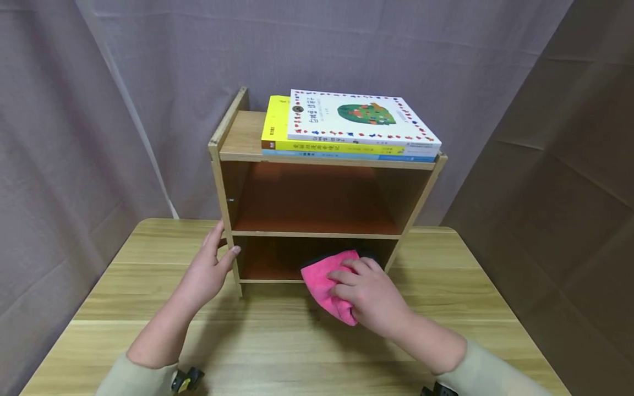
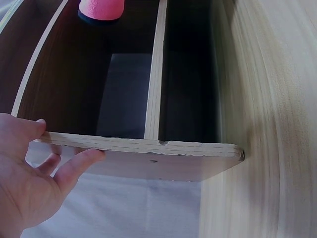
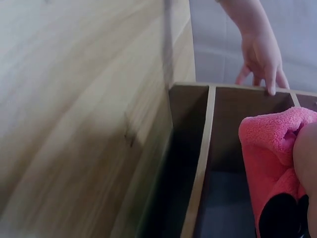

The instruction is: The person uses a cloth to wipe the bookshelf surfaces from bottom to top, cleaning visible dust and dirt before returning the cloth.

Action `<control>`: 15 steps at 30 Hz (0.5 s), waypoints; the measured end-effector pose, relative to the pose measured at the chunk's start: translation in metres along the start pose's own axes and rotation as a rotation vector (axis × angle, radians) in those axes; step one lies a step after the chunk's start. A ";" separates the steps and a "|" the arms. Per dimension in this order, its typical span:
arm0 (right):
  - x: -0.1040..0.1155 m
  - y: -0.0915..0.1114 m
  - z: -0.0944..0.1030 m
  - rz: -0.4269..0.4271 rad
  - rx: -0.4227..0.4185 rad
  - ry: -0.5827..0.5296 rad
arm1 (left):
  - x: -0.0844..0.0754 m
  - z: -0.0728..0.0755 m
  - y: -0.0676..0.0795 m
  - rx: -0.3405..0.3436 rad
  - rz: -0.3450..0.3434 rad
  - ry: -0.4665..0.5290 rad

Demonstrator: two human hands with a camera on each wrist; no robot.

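Observation:
A small wooden bookshelf (image 1: 317, 235) stands upright on the table. My left hand (image 1: 208, 269) holds its left side panel, the thumb over the front edge and the fingers along the outer face; the left wrist view shows the same hand (image 2: 37, 171) at that panel's edge. A folded pink cloth (image 1: 322, 280) with a dark underside is bunched in my right hand (image 1: 371, 297), at the opening of the lower compartment. Up close in the right wrist view, the plush cloth (image 3: 270, 144) covers part of the shelf, and most of the right hand is out of frame.
Several books (image 1: 366, 118) lie stacked on the shelf's top board, a white one uppermost over a yellow and a blue one. Grey curtain (image 1: 148, 82) hangs behind and to the left. The wood-grain table (image 1: 124, 286) extends on both sides of the shelf.

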State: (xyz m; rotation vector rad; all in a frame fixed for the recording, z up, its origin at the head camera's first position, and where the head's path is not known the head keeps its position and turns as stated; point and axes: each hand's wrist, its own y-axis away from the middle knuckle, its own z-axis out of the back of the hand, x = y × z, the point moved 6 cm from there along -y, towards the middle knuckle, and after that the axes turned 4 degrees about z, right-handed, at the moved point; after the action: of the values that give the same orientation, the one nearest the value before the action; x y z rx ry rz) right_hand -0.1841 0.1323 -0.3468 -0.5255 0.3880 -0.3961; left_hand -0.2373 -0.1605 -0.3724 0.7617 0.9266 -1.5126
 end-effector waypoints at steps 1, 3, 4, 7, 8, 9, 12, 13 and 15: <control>-0.002 0.000 0.001 -0.003 0.001 0.005 | 0.000 0.000 0.000 0.000 -0.003 -0.003; -0.007 0.001 0.003 -0.009 0.011 0.021 | -0.001 0.000 0.000 -0.003 -0.006 -0.007; -0.009 0.001 0.003 -0.011 0.018 0.027 | 0.000 0.000 0.000 -0.001 -0.004 -0.002; -0.013 0.002 0.004 -0.002 0.034 0.052 | 0.000 0.000 0.000 0.002 0.003 0.006; -0.015 0.002 0.005 0.000 0.040 0.060 | 0.000 0.000 0.000 0.002 0.005 0.009; -0.016 0.002 0.005 0.003 0.044 0.065 | 0.000 0.000 0.000 0.003 0.006 0.010; -0.020 0.003 0.005 0.017 0.048 0.083 | 0.000 0.000 0.000 0.004 0.004 0.009; -0.021 0.003 0.006 0.023 0.050 0.090 | 0.000 0.000 0.000 0.003 0.003 0.006; -0.023 0.003 0.006 0.036 0.055 0.106 | 0.000 0.000 0.000 0.002 0.001 0.001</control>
State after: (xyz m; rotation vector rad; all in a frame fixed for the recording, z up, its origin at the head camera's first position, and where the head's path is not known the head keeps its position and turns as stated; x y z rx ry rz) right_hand -0.2005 0.1476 -0.3376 -0.4440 0.4867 -0.3994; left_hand -0.2370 -0.1605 -0.3727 0.7649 0.9253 -1.5126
